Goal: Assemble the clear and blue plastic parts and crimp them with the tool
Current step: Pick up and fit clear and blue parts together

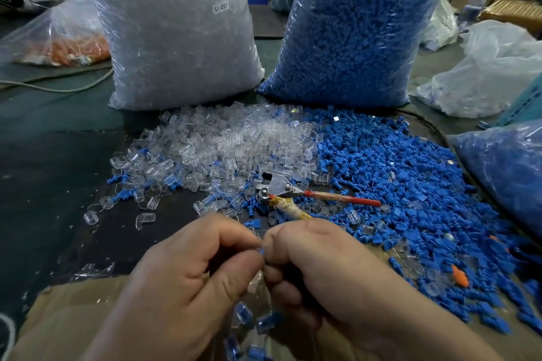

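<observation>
My left hand (187,275) and my right hand (322,269) meet fingertip to fingertip low in the middle of the view. Between them a small blue part (261,251) is pinched, and a clear part (254,283) shows just below, mostly hidden by my fingers. The crimping tool (281,189) with red handles and a taped grip lies on the table just beyond my hands. A loose pile of clear parts (223,143) spreads to the left, and a pile of blue parts (404,184) to the right. Several joined clear-and-blue pieces (264,322) lie below my hands.
A big bag of clear parts (176,32) and a big bag of blue parts (357,32) stand upright at the back. Another blue bag (507,173) lies at the right edge. A bag of orange pieces (73,47) sits far left, by a cable (58,88). Brown cardboard (73,316) lies beneath my hands.
</observation>
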